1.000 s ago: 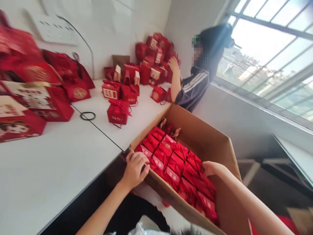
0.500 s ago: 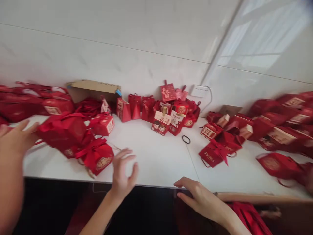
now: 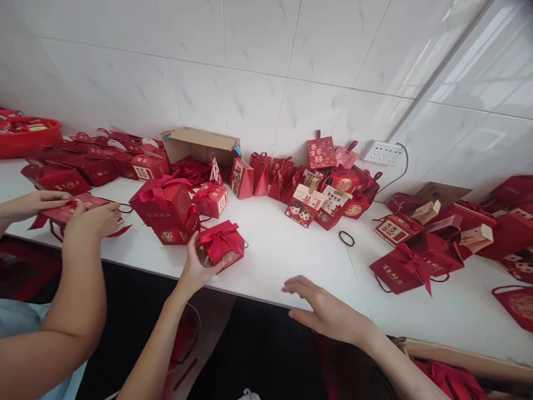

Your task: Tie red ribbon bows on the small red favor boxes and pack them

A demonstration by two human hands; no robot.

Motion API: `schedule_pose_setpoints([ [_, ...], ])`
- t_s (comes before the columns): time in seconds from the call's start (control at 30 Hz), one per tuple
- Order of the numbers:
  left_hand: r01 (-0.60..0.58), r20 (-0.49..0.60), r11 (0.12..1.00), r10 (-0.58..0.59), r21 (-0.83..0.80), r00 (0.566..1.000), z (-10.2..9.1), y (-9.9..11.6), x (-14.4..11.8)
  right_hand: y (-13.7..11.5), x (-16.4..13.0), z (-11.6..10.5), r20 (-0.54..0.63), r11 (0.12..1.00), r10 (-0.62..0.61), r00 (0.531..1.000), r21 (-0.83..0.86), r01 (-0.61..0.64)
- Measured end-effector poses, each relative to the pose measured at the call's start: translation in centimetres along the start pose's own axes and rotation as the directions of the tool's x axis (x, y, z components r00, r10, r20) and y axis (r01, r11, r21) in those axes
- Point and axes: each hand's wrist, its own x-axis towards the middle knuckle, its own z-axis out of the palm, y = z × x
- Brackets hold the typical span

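My left hand (image 3: 195,268) grips a small red gift box (image 3: 222,244) near the table's front edge. Its fingers reach along the box's left side, and the thumb lies across the lower front. A pink-red ribbon bow sits on top, above a gold round pattern. Over the front edge hovers my right hand (image 3: 318,308), fingers apart and holding nothing. Left of my left hand, a larger red box with a bow (image 3: 160,200) rests on another red box (image 3: 177,228). Farther right stands a red ribboned box (image 3: 402,266).
At left, a co-worker's hands (image 3: 89,219) hold a flat red box with ribbon (image 3: 62,214). Several red boxes line the wall, near a cardboard box (image 3: 200,139) and a white power strip (image 3: 385,153). A black ring (image 3: 346,238) lies on the white table (image 3: 283,261).
The view has swung left. My left hand has gone from beside the bowed box to holding it. My right hand stays empty near the edge. The co-worker's hands now show on a flat box.
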Motion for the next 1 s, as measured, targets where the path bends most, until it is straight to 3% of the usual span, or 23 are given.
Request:
schedule_pose_setpoints([
  [0.1,-0.006,0.259,0.999,0.020,-0.052,0.966,3.4,1.6,-0.9,1.0,0.1,0.2,-0.185,0.999,0.040,0.982,-0.002,-0.041],
  [0.2,-0.120,0.546,0.991,0.134,-0.061,0.827,7.2,4.3,-2.1,1.6,-0.6,-0.3,-0.316,0.998,0.033,0.948,-0.038,-0.047],
  [0.33,-0.243,0.687,0.955,0.293,-0.171,0.665,11.2,7.9,-2.4,1.4,-3.9,-1.4,-0.448,0.989,0.054,0.892,-0.100,-0.110],
  [0.43,-0.196,0.716,0.896,0.438,-0.399,0.544,13.7,10.2,-2.5,1.0,-7.0,-1.3,-0.644,0.951,0.019,0.765,-0.225,-0.213],
  [0.47,-0.154,0.691,0.869,0.472,-0.471,0.548,14.7,11.0,-2.7,0.8,-8.0,-1.1,-0.705,0.925,-0.015,0.709,-0.278,-0.258],
  [0.5,-0.106,0.655,0.845,0.480,-0.524,0.584,15.6,11.7,-3.1,0.7,-8.9,-0.8,-0.755,0.895,-0.047,0.654,-0.322,-0.307],
  [0.57,-0.020,0.596,0.831,0.415,-0.556,0.688,17.6,13.3,-4.5,0.5,-10.6,-0.4,-0.829,0.837,-0.084,0.554,-0.360,-0.412],
  [0.63,0.021,0.585,0.861,0.327,-0.508,0.743,19.4,15.0,-6.2,0.3,-12.2,-0.1,-0.875,0.796,-0.078,0.479,-0.344,-0.498],
  [0.7,-0.028,0.583,0.891,0.320,-0.453,0.747,20.9,16.4,-7.8,0.3,-13.9,0.2,-0.904,0.766,-0.074,0.422,-0.322,-0.557],
  [0.77,-0.212,0.517,0.857,0.462,-0.470,0.721,22.1,17.5,-9.1,0.2,-15.6,0.5,-0.921,0.735,-0.089,0.379,-0.318,-0.599],
  [0.8,-0.348,0.457,0.792,0.584,-0.501,0.671,22.7,17.9,-9.7,0.1,-16.3,0.7,-0.929,0.720,-0.101,0.356,-0.315,-0.618],
  [0.83,-0.490,0.386,0.689,0.714,-0.534,0.584,23.2,18.1,-10.2,0.1,-17.0,1.0,-0.938,0.706,-0.104,0.332,-0.305,-0.639],
  [0.9,-0.700,0.257,0.445,0.895,-0.559,0.364,24.2,18.4,-11.1,-0.1,-18.1,1.5,-0.955,0.683,-0.088,0.285,-0.266,-0.680],
  [0.93,-0.756,0.218,0.351,0.936,-0.553,0.275,24.7,18.5,-11.5,-0.2,-18.6,1.7,-0.961,0.673,-0.076,0.266,-0.246,-0.697],
  [0.97,-0.789,0.198,0.289,0.956,-0.542,0.215,25.1,18.6,-12.0,-0.3,-19.1,1.9,-0.965,0.664,-0.065,0.254,-0.232,-0.711],
  [1.0,-0.804,0.194,0.259,0.964,-0.535,0.181,25.4,18.6,-12.4,-0.4,-19.7,2.0,-0.967,0.655,-0.057,0.248,-0.223,-0.722],
])
